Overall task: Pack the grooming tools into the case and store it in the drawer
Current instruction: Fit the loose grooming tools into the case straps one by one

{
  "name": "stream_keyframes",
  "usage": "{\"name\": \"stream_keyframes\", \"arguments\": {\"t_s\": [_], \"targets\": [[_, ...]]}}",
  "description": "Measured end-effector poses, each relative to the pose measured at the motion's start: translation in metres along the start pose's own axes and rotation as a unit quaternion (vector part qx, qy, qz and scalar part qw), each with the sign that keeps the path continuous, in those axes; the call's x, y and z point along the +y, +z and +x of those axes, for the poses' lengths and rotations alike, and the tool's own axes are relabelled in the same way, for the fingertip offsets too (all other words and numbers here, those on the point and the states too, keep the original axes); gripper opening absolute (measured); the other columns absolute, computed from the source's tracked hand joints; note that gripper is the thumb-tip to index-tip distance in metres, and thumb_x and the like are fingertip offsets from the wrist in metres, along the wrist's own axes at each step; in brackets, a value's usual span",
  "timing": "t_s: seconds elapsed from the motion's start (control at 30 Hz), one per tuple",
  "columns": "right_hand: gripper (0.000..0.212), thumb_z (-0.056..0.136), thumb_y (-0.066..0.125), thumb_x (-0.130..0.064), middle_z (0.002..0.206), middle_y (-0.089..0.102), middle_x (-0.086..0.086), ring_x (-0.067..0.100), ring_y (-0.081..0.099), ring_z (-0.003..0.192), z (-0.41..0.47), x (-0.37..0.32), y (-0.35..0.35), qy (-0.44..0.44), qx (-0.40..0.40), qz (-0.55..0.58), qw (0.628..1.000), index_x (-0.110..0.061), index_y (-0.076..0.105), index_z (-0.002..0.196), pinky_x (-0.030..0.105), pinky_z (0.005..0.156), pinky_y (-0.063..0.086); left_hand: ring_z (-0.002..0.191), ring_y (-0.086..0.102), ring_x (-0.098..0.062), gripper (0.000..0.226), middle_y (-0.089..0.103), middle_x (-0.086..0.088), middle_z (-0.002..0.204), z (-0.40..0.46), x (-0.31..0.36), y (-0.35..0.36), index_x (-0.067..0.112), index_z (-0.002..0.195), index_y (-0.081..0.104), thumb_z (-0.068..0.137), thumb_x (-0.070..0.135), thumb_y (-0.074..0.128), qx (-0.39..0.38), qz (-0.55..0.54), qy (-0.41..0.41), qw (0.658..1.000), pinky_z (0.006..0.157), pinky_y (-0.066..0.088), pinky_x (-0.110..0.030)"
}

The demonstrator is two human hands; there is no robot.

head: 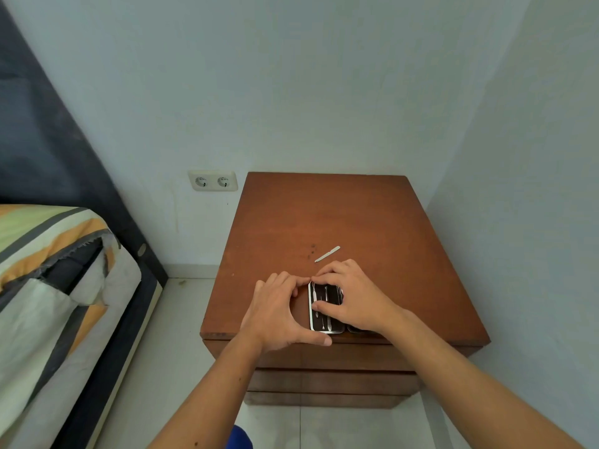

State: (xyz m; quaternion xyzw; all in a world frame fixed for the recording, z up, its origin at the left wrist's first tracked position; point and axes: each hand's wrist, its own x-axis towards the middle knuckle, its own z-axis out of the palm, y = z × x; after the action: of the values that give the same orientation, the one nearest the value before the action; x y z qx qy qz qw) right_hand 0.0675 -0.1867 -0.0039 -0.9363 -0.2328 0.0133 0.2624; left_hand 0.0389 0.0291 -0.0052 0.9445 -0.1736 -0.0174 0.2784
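Head view: both hands' fingers [319, 306] grasping open black silver-rimmed case [325, 307]; slim metal file [327, 254] loose beyond fingertips, unpacked; brown wooden drawer [327, 356] shut.

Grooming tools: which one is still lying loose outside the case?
The slim silver nail file, lying bare on the nightstand top just beyond the right hand; the others sit inside the open case.

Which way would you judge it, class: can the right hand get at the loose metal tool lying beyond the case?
Probably yes. The metal tool lies bare on the nightstand top, just beyond the right hand, nothing between them; that hand must first leave the case.
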Motion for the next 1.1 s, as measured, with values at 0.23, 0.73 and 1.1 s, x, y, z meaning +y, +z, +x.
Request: {"name": "stream_keyframes", "arguments": {"t_s": [0.23, 0.73, 1.1], "targets": [[0.064, 0.078, 0.07, -0.071, 0.136, 0.056, -0.017, 0.011, 0.039, 0.125, -0.01, 0.004, -0.002, -0.02, -0.02, 0.004, 1.0, -0.029, 0.073, 0.126, 0.033, 0.108, 0.042, 0.098, 0.041, 0.0, 0.117, 0.04, 0.03, 0.102, 0.0, 0.001, -0.001, 0.037, 0.14, 0.053, 0.041, 0.097, 0.074, -0.003, -0.003, -0.004, 1.0, 0.089, 0.029, -0.027], [0.01, 0.093, 0.074, -0.032, 0.099, 0.069, -0.017, 0.011, 0.065, 0.096, 0.035, 0.018, -0.023, 0.133, 0.142, 0.066, 0.979, -0.03, 0.079, 0.102, 0.04, 0.096, 0.054, 0.1, 0.041, 0.002, 0.118, 0.04, 0.029, 0.102, 0.001, 0.001, -0.002, 0.039, 0.14, 0.052, 0.039, 0.096, 0.075, -0.001, -0.005, 0.0, 1.0, 0.092, 0.03, -0.027], [0.08, 0.066, 0.082, -0.074, 0.126, 0.057, 0.005, 0.029, 0.049, 0.12, 0.066, 0.0, -0.001, 0.332, 0.156, -0.043, 0.929, -0.017, 0.068, 0.12, 0.039, 0.105, 0.044, 0.1, 0.041, 0.001, 0.116, 0.042, 0.028, 0.104, 0.0, 0.001, -0.002, 0.039, 0.14, 0.052, 0.042, 0.096, 0.075, -0.002, -0.01, 0.0, 1.0, 0.096, 0.034, -0.029]]}}
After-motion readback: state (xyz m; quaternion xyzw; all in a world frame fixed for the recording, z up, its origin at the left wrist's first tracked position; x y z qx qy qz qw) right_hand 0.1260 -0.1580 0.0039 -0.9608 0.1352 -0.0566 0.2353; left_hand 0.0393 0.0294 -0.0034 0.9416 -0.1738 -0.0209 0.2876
